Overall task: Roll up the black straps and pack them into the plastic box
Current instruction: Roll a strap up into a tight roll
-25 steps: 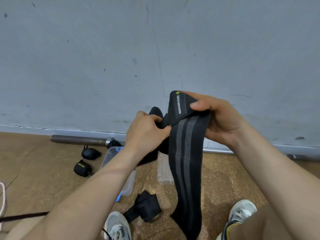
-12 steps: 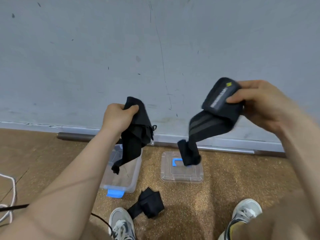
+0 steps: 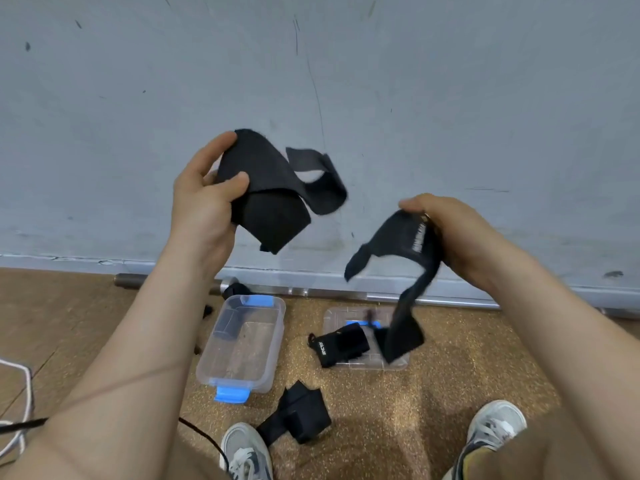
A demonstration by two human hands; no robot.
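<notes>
Since a second ago the two hands had come apart, and each one kept its own strap. Left hand (image 3: 204, 199) gripped a folded strap (image 3: 270, 209), thumb on the cloth, raised before the wall (image 3: 450, 81). Right hand (image 3: 450, 230) held a printed strap (image 3: 405, 244) by its top with curled fingers, and the tail hung down in front of the lid (image 3: 337, 315). On the floor (image 3: 467, 375) the open box (image 3: 258, 384) stood under the left forearm, and the lid lay near its right side. A rolled strap (image 3: 341, 344) lay on the lid's left edge. A loose strap (image 3: 298, 415) lay on the floor between the shoes (image 3: 246, 448), near the box's near right corner.
</notes>
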